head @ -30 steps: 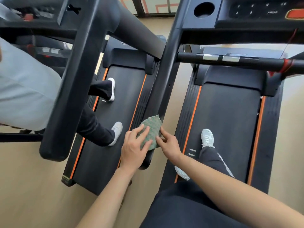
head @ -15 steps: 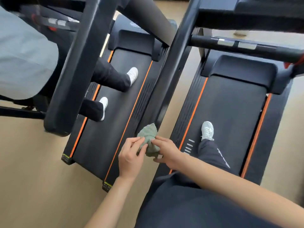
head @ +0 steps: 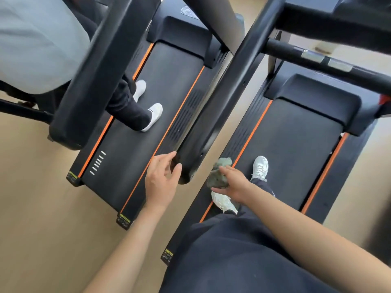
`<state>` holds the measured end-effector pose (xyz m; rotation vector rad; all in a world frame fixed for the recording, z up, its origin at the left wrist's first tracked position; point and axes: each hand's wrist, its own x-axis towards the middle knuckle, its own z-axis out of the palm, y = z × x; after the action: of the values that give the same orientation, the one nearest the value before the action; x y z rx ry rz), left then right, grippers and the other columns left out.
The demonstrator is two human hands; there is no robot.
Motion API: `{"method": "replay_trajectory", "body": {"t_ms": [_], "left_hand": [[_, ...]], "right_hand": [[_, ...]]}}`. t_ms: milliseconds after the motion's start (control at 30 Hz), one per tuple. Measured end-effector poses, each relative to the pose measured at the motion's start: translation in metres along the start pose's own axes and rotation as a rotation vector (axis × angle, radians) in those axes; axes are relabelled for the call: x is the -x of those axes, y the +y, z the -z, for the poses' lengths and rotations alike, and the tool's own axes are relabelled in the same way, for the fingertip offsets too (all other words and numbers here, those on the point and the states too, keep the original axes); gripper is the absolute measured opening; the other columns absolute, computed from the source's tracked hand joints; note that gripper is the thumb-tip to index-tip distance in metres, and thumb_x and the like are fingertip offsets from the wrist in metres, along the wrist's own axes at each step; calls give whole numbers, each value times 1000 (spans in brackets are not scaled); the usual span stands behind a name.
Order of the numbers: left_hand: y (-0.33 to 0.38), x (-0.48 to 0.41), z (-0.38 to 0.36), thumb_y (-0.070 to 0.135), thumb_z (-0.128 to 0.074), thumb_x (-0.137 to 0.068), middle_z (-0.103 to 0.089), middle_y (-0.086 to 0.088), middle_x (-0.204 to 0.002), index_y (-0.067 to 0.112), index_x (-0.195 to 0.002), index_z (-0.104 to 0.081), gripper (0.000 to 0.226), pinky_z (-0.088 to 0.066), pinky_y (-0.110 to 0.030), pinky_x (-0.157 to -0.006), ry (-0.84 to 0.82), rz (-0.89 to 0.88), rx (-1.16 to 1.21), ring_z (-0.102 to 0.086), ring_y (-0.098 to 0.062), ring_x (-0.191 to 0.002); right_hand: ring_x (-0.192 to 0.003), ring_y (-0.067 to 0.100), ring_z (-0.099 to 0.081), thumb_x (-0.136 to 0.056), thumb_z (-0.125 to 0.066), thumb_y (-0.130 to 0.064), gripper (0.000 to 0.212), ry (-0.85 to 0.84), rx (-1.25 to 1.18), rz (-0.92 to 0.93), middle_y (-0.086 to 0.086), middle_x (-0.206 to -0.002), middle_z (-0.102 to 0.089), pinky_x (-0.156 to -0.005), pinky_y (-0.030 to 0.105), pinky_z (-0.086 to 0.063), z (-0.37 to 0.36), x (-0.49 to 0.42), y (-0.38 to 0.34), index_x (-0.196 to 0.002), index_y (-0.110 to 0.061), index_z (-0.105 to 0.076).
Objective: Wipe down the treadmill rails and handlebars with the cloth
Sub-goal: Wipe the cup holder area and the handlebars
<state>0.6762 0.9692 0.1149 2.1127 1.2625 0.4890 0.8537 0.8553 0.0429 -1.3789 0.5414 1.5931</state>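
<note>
A crumpled grey-green cloth (head: 219, 174) is gripped in my right hand (head: 233, 183), just right of the rounded end of my treadmill's black left handrail (head: 196, 149). My left hand (head: 161, 178) is at that rail's end on its left side, fingers loosely curved and touching its tip, holding nothing. The rail runs up and away to the console post. A black crossbar handle (head: 317, 60) with silver sensor plates spans my treadmill at the upper right.
I stand on the right treadmill's belt (head: 296, 155), white shoes (head: 260, 168) visible. Another person in dark trousers and white shoes (head: 155, 115) walks on the left treadmill (head: 160, 115), whose thick handrail (head: 84, 98) is at the left. Beige floor (head: 42, 218) surrounds both.
Both hands held the cloth at the rail's end. Now my right hand has taken the cloth off to the right, and my left hand has let go and stays by the tip.
</note>
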Motion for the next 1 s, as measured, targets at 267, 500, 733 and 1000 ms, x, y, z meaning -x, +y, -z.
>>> {"method": "replay_trajectory", "body": {"t_ms": [267,500,733,1000], "left_hand": [[0,-18,5,29,-64,-95,-63,16,-113,32,-122,-70,28,-58,-43,-79,-101,37,-77,-61,-6,-98],[6,-24,9,26,-69,-92,-64,16,-109,32,-118,-72,27,-59,-42,-78,-136,70,-89,-63,-6,-96],[20,-35,4,41,-72,-89,-61,16,-102,29,-105,-68,20,-60,-35,-75,-137,170,-130,-62,-3,-92],[37,-46,1,57,-75,-80,-58,14,-98,36,-108,-65,37,-51,-27,-70,-186,260,-227,-59,-4,-87]], "right_hand": [[-126,43,-52,-100,-29,-66,63,-425,-269,-223,15,-142,-53,-107,68,-37,-41,-12,12,-137,-23,-56],[-124,46,-56,-94,-26,-75,81,-419,-347,-341,21,-139,-58,-107,64,-38,-48,-20,21,-141,-14,-51],[-130,50,-47,-92,-30,-76,77,-467,-362,-281,17,-144,-52,-105,71,-35,-36,-23,-13,-140,-19,-53],[-130,44,-51,-93,-32,-73,73,-456,-328,-174,11,-143,-56,-105,68,-35,-15,-36,-75,-139,-23,-57]]}}
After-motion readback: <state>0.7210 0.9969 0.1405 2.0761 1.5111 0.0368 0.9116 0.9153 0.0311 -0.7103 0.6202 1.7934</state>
